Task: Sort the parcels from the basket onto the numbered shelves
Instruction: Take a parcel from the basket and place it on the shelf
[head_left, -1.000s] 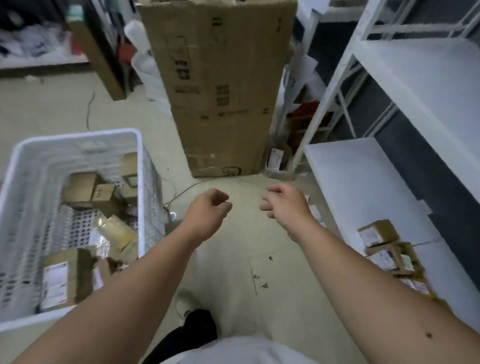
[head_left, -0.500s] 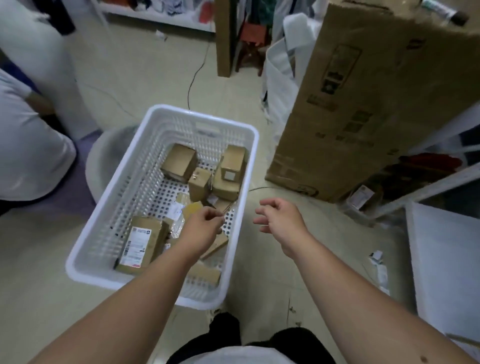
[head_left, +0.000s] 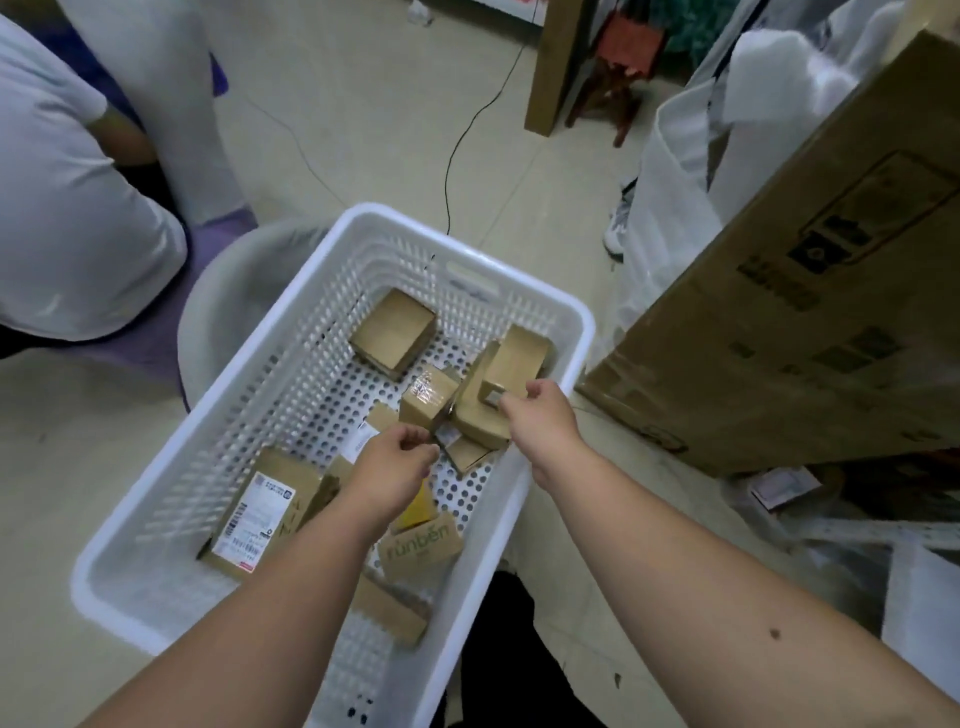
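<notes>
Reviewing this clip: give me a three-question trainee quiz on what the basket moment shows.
1. True or false: both hands are over the white basket.
2. The right hand reaches at: A) the parcel against the basket's far right wall, B) the runben box, C) the large carton.
3. Fill in: the left hand is loosely ____, with no parcel visibly gripped.

Key: 1 true; 2 A; 3 curled.

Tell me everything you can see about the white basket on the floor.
The white basket is a rectangular plastic crate with perforated walls and base, a thick rounded rim and a handle slot in its far wall. It sits upright on the pale floor, partly filled with small cardboard parcels, some bearing labels. Both hands reach inside: the left hand near the middle, the right hand by the right wall.
</notes>
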